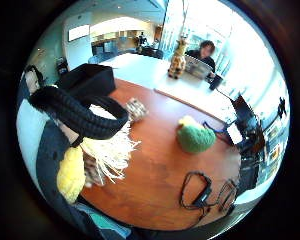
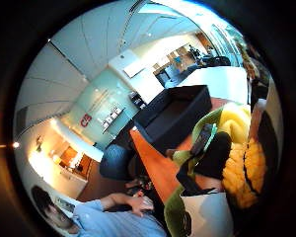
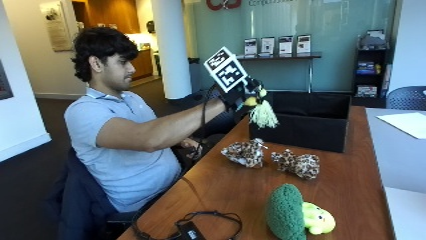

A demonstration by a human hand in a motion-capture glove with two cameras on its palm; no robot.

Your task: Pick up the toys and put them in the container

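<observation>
Green plush (image 3: pixel 287 214) on table | gloved right hand (image 3: pixel 241 91) raised, grasping tasselled toy (image 3: pixel 263 114)

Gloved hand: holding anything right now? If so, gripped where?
Yes: the right hand grips a yellow toy by its yellow upper part; its pale fringe hangs free below. The exact grip point is hidden.

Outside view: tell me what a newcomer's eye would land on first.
The gloved right hand raised in the air, gripping a yellow toy with pale fringe, just in front of the black container. Then the green plush at the table's near end, and two spotted toys lying between it and the container.
</observation>
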